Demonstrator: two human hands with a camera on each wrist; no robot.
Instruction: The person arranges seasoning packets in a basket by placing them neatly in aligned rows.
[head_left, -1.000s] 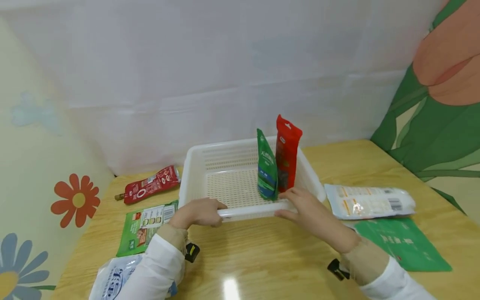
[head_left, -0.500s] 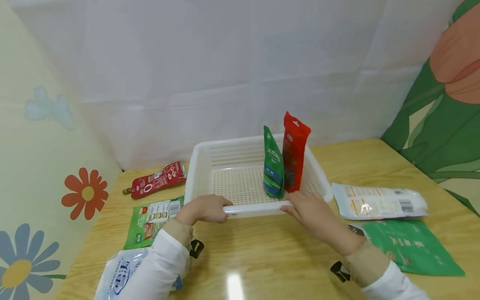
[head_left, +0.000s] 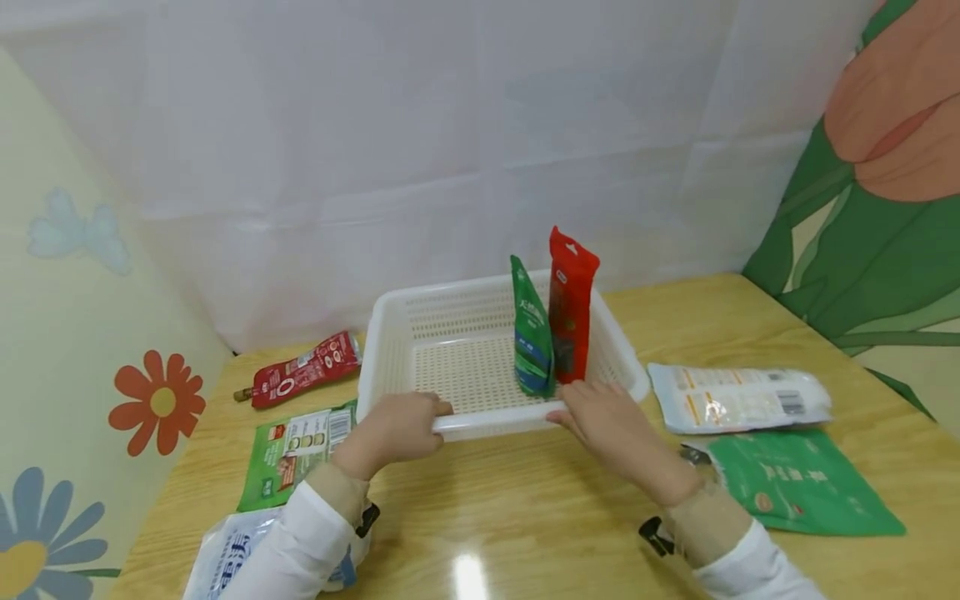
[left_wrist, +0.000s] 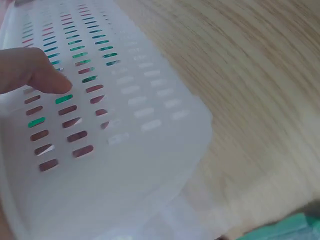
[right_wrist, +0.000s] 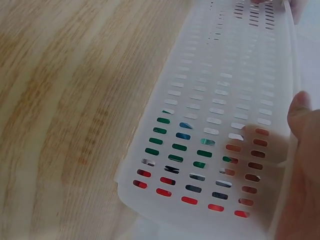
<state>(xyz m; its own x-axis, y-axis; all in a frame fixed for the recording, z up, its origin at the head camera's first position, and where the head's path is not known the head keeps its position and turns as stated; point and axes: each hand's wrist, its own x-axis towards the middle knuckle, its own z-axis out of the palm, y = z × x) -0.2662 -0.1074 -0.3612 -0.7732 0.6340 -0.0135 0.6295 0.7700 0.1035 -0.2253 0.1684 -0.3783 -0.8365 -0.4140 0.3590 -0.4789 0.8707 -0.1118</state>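
A white perforated plastic basket (head_left: 491,421) sits on the wooden table against the back sheet. My left hand (head_left: 397,429) grips its front wall near the left corner; in the left wrist view, the thumb (left_wrist: 35,70) lies on the slotted outer face. Towards the right end of the same rim, my right hand (head_left: 611,429) holds on with fingers over the inside, which show through the slots in the right wrist view. Inside the basket, a green pouch (head_left: 531,333) and a taller red packet (head_left: 572,308) stand upright side by side, on the right.
Left of the basket lie a dark red spouted pouch (head_left: 307,369), a green packet (head_left: 292,454) and a white-and-blue bag (head_left: 228,550), partly under the left sleeve. A white packet (head_left: 738,400) and a flat green bag (head_left: 806,483) lie to the right. The sheet hangs close behind.
My right thumb has come up against the rim from just in front of it. The head view sways slightly; basket and packets keep nearly the same place on the table.
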